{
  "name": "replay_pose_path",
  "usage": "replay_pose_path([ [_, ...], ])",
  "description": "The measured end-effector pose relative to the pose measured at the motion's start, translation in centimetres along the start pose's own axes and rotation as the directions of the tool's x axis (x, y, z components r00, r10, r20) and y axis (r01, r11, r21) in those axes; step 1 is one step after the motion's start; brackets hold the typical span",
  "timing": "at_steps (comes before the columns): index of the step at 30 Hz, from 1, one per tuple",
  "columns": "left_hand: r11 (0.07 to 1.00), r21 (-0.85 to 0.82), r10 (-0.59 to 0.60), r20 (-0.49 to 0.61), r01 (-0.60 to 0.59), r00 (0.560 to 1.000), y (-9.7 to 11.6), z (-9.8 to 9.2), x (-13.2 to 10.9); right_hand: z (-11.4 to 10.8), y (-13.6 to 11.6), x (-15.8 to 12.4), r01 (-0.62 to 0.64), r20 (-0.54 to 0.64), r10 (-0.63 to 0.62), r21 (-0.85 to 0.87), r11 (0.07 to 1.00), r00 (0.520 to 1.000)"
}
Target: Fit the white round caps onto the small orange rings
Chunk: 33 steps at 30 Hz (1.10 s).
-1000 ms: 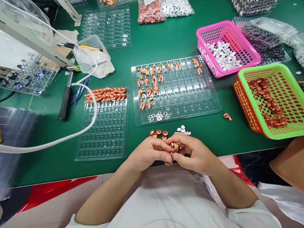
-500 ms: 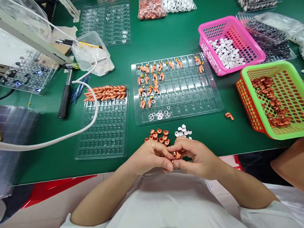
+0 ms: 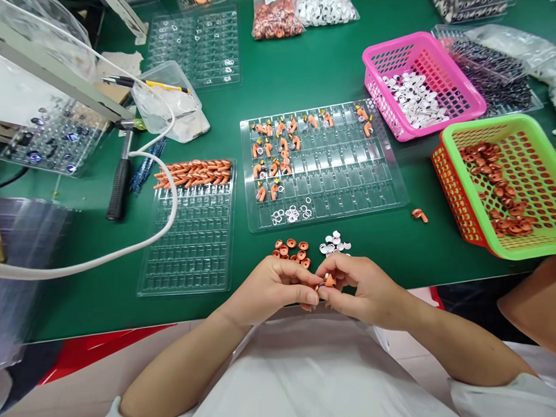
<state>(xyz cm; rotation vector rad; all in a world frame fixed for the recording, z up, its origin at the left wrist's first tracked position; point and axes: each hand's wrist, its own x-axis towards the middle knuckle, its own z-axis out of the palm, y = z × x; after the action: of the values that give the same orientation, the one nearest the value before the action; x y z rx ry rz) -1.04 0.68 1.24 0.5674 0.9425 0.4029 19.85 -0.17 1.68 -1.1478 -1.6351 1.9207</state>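
A: While both hands meet at six o'clock over the near tabletop (image 3: 398,241) edge, what goes on the list?

B: Item one: small orange part (image 3: 328,281), rounded, glossy, a metallic bit at its left end. Left hand (image 3: 272,289) and right hand (image 3: 365,287) both pinched shut on it, fingertips touching.

A: Handling note?

B: My judgement: keep the pinch light, ends aligned, elbows steady.

A: Nearby stock?

B: Orange caps (image 3: 291,250) and white discs (image 3: 334,243) at twelve o'clock of the hands; clear tray (image 3: 350,181) beyond; green basket (image 3: 534,236) at two o'clock.
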Motion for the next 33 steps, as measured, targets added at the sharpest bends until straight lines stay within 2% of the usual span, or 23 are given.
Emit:
replay_pose_path([
  [15, 1.0, 0.016, -0.016, 0.066, 0.015, 0.998, 0.3, -0.2, 0.2, -0.5, -0.9, -0.1, 0.041, 0.077, -0.032, -0.111, 0.993, 0.997],
  [21, 0.999, 0.002, -0.033, 0.048, 0.033, 0.998, -0.3, -0.3, 0.0, 0.1, -0.4, -0.4, 0.04, 0.061, -0.037, -0.057, 0.998, 0.997],
  [29, 0.999, -0.046, -0.005, 0.141, 0.012, 0.99, -0.7, -0.3, -0.3, 1.0, 0.7, -0.6, 0.089, 0.07, -0.089, 0.004, 0.996, 0.994],
  [33, 0.999, -0.04, -0.015, 0.118, 0.02, 0.993, -0.8, -0.4, -0.4, 1.1, 0.9, -0.5, 0.114, 0.058, -0.112, -0.021, 0.993, 0.992],
])
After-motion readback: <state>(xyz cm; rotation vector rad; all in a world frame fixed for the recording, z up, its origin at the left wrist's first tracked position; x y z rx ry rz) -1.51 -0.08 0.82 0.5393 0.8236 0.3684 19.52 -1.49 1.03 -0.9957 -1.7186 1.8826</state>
